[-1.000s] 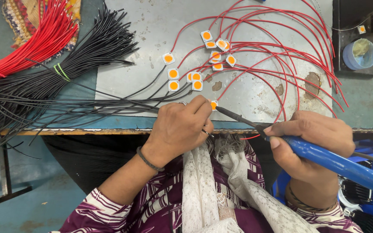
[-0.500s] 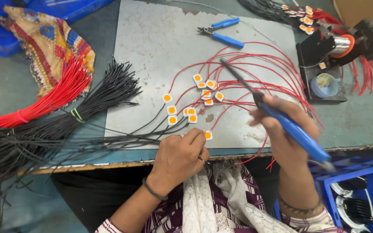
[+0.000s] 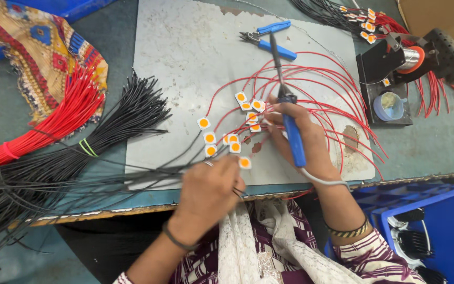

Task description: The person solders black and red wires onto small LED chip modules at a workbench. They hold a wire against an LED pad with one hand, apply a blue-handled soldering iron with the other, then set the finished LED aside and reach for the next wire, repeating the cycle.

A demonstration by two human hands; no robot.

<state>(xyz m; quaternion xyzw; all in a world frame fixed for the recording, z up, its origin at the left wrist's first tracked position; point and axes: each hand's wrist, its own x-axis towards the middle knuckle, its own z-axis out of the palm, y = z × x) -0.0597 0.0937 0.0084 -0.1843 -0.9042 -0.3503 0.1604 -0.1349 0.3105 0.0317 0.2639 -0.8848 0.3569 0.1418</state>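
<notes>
Blue-handled soldering iron (image 3: 289, 113) sits in a closed right hand (image 3: 303, 139), tip raised off the grey work sheet (image 3: 185, 63) and pointing toward the blue cutters (image 3: 269, 38). Left hand (image 3: 211, 192) pinches a black wire (image 3: 148, 171) at the nearest square orange LED chip (image 3: 245, 162). Judged step: between joints, wire being seated. Next move calls for a steady wire and the tip lowered onto that chip's pad.

Purple-and-white patterned sleeves, white lace scarf, dark left wristband, striped right bangle.
</notes>
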